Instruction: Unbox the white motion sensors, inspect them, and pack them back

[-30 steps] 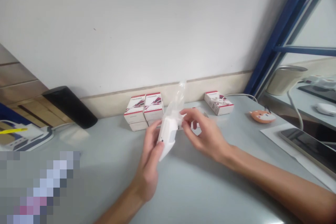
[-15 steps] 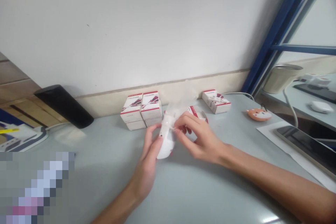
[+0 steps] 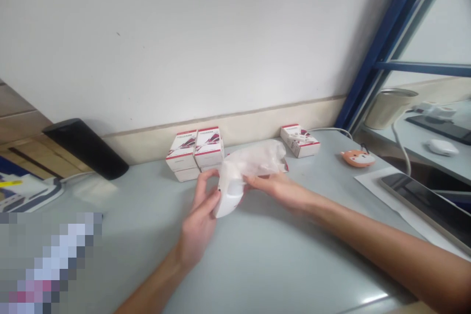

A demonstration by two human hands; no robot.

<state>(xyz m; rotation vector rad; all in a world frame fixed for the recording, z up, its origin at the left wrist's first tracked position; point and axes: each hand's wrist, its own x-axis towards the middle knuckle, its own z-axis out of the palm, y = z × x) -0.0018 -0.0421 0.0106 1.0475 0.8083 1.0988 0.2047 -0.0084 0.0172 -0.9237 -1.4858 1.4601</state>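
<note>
My left hand [image 3: 200, 223] is closed around the lower left side of a white rounded plastic device [image 3: 226, 202], thumb in front and fingers behind. A translucent plastic bag [image 3: 257, 157] covers the device's upper part and bulges out to the right. My right hand [image 3: 274, 187] is closed on this bag near the device, its thumb on the front and most fingers hidden beneath the plastic. Behind the bag, a white and red box [image 3: 285, 167] shows only at its edge. The device's exact kind is unclear.
Stacked white and red boxes [image 3: 195, 152] stand against the wall, with another box [image 3: 300, 141] to the right. A black cylinder [image 3: 86, 149] leans at left. An orange animal-faced case [image 3: 357, 158] and a phone [image 3: 423, 211] on white paper lie at right.
The plastic bag, upright and thin before, now puffs out and folds over to the right. My right hand has turned, its fingers going under the bag. My left hand keeps its hold.
</note>
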